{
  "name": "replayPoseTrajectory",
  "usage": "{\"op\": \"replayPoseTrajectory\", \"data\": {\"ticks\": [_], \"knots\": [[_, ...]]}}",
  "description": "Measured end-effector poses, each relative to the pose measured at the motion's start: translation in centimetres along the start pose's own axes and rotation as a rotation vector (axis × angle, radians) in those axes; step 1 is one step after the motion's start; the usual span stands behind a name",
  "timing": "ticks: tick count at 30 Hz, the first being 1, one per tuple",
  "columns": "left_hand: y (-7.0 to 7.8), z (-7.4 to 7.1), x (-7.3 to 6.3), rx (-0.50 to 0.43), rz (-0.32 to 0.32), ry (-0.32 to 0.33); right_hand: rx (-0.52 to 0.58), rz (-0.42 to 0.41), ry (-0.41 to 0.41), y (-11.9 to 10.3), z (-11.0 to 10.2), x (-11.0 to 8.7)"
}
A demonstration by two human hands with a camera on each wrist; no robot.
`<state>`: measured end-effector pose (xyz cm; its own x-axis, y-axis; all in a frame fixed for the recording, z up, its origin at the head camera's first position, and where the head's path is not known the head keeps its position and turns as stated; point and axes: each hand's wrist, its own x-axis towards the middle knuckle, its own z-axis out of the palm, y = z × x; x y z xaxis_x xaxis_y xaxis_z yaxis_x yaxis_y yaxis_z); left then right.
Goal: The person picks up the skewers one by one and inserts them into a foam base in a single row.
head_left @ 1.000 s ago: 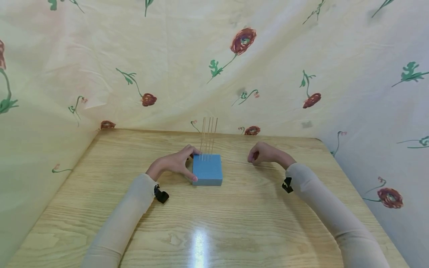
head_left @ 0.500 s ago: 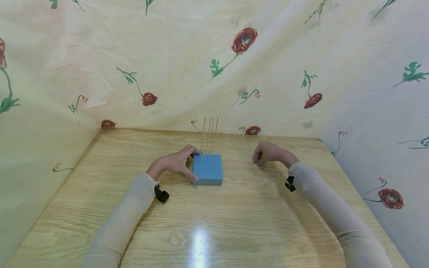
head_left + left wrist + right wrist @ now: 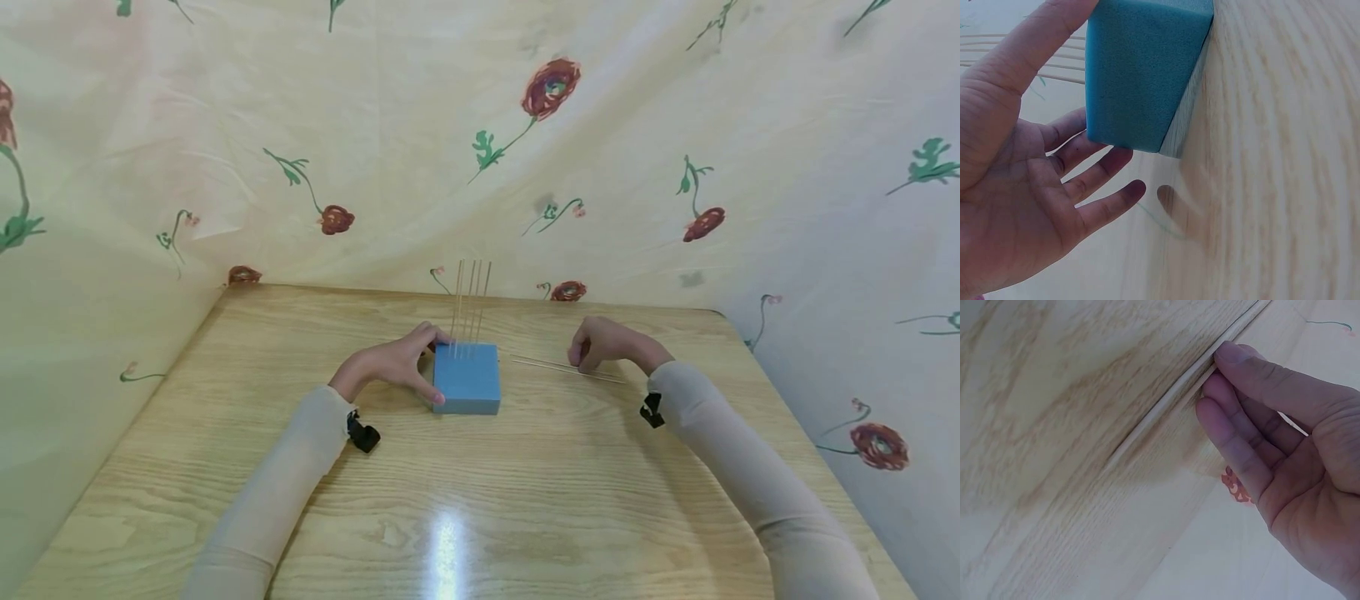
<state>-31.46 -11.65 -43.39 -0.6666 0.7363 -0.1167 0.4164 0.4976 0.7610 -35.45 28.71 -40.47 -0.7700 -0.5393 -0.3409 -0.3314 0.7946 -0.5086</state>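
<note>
In the head view a blue foam block [image 3: 467, 382] lies on the table, with several thin wooden skewers [image 3: 458, 308] standing upright along its far part. My left hand [image 3: 396, 363] holds the block from its left side, thumb at the near corner and fingers at the far one. The left wrist view shows the thumb along the foam block [image 3: 1141, 75] and some fingers spread below. To the right, my right hand [image 3: 606, 343] bends down over loose skewers [image 3: 542, 364] on the table. In the right wrist view its thumb and forefinger pinch at a skewer [image 3: 1163, 403].
The wood-grain table [image 3: 480, 483] ends at a flower-patterned cloth [image 3: 420, 125] that hangs behind and at both sides. Black wrist straps [image 3: 363, 435] sit on both sleeves. A light reflection shines at the table's near middle.
My right hand has shifted slightly to the right along the loose skewers, most of it in the first half second. The left hand and the foam block have stayed in place.
</note>
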Motion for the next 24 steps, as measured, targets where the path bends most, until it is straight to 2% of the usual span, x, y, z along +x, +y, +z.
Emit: {"op": "replayPoseTrajectory", "data": {"ticks": [13,24], "knots": [[-0.05,0.07,0.06,-0.008,0.004,0.001,0.011,-0.059,-0.035,0.18,-0.03,-0.10],[-0.06,0.14,0.12,-0.014,0.004,-0.001,0.048,-0.060,-0.068,0.21,-0.25,-0.25]]}}
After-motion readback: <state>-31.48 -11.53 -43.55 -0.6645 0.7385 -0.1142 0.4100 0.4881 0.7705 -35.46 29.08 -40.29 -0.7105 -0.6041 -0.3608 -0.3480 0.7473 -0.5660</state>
